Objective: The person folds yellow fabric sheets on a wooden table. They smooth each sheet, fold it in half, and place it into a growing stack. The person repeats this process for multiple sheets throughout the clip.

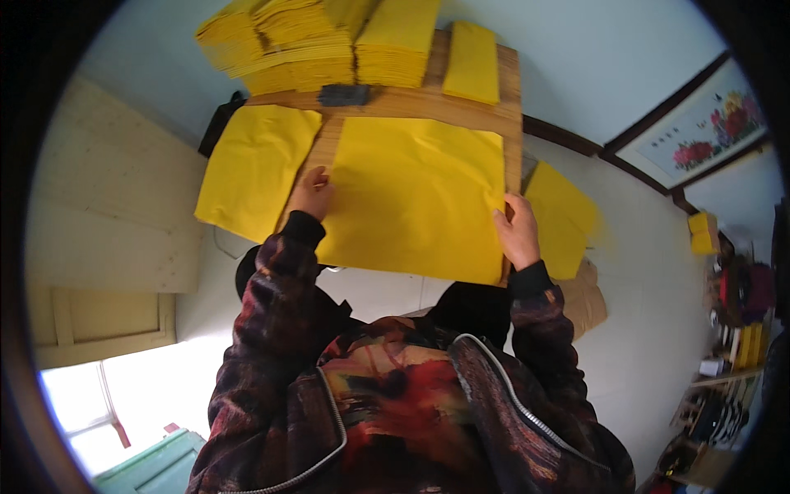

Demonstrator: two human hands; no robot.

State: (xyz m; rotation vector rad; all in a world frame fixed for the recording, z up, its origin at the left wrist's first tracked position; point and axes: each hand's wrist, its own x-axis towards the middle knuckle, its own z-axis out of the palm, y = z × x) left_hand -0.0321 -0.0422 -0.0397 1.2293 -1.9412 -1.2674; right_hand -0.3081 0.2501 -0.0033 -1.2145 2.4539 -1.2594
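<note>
A large yellow paper sheet (pixel 411 193) lies flat on a wooden table (pixel 512 99). My left hand (pixel 310 193) rests on the sheet's left edge, fingers pressed on the paper. At the sheet's right edge my right hand (pixel 517 232) grips the paper near its lower corner. Another yellow sheet (pixel 251 165) hangs over the table's left side, beside my left hand.
Stacks of folded yellow paper (pixel 313 45) fill the table's far end, with a single folded pile (pixel 471 62) at the right. A dark grey block (pixel 344 95) lies before the stacks. More yellow sheets (pixel 564 218) sit on a brown box right of the table.
</note>
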